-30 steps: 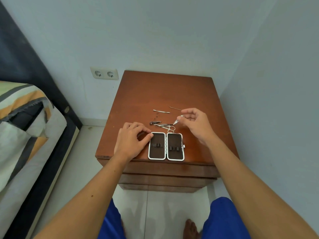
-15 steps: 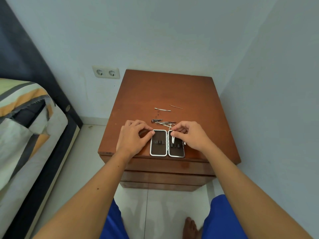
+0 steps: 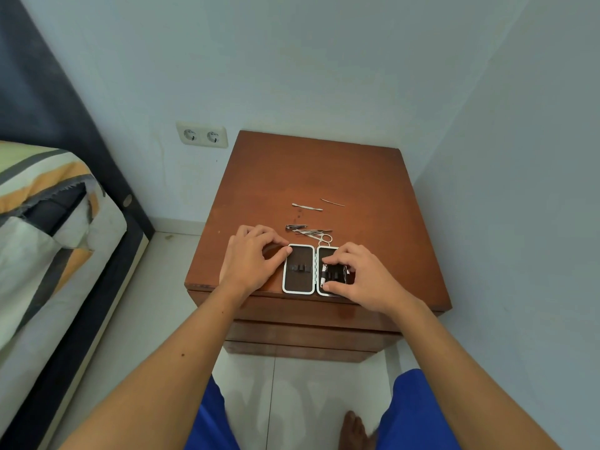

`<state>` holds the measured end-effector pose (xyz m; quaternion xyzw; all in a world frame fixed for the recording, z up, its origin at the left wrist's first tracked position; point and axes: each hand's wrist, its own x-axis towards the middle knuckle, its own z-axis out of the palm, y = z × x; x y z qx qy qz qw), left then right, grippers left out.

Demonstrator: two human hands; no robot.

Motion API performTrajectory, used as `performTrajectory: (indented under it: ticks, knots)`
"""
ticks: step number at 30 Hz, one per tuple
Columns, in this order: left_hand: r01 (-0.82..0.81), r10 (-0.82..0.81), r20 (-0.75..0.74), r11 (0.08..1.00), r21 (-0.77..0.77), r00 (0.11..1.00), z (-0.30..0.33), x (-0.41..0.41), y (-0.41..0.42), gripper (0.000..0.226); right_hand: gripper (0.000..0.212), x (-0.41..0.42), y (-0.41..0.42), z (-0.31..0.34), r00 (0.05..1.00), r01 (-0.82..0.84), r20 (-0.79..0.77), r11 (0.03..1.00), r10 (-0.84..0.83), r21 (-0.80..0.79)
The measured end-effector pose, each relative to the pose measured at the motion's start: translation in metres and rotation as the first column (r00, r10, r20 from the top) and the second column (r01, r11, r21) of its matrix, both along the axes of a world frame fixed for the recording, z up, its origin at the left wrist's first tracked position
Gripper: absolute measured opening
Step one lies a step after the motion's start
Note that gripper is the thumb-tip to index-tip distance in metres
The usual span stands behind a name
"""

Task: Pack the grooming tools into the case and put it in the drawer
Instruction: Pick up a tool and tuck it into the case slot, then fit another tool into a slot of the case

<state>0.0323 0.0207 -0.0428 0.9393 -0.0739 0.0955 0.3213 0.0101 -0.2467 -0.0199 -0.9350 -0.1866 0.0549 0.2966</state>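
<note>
The grooming case [image 3: 298, 280] lies open and flat near the front edge of the wooden nightstand [image 3: 292, 170], showing dark lining and a white rim. My left hand [image 3: 253, 261] rests beside it, thumb and forefinger against its left edge. My right hand [image 3: 363, 277] covers the right half, fingertips pinching a small metal clipper [image 3: 324, 276] that sits under the elastic loops. Just behind the case lie a nail clipper [image 3: 295, 226] and scissors [image 3: 319, 235] with other thin tools. Farther back lie a cuticle pusher [image 3: 306, 206] and a thin pick [image 3: 332, 202].
Shut drawer fronts [image 3: 308, 336] sit below the nightstand top. A bed with a striped cover [image 3: 48, 222] stands at the left. A double wall socket [image 3: 202, 135] is behind the nightstand. A wall runs close along the right. My knees and a bare foot are below.
My right hand carried the small clipper from behind the case down onto its right half. The left hand stayed at the case's left edge.
</note>
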Motion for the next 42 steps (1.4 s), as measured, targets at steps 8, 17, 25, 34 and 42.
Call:
performTrajectory:
  ticks: [8,17,25,34,42]
  knots:
    - [0.034,-0.034,-0.011,0.999,0.005,0.999,0.0,-0.002,0.002,0.019,0.046,0.001,0.004,0.006,0.997,0.049,0.056,0.997,-0.052,0.053]
    - [0.225,-0.217,-0.095,0.97,0.088,0.971,0.0,-0.013,0.019,0.088,0.008,0.076,0.055,0.025,0.985,0.11,0.123,0.988,-0.124,0.112]
    - [0.282,-0.261,-0.155,0.95,0.133,0.953,0.004,-0.011,0.02,0.111,0.02,0.114,0.082,0.024,0.996,-0.091,0.012,0.995,0.091,-0.048]
    - [0.289,-0.272,-0.138,0.949,0.127,0.952,0.005,-0.009,0.019,0.109,0.009,0.112,0.067,0.032,0.993,0.11,0.024,0.983,-0.115,0.145]
    - [0.276,-0.259,-0.127,0.951,0.141,0.957,0.005,-0.01,0.018,0.108,0.014,0.061,0.014,0.036,0.921,0.346,-0.344,0.789,-0.183,0.507]
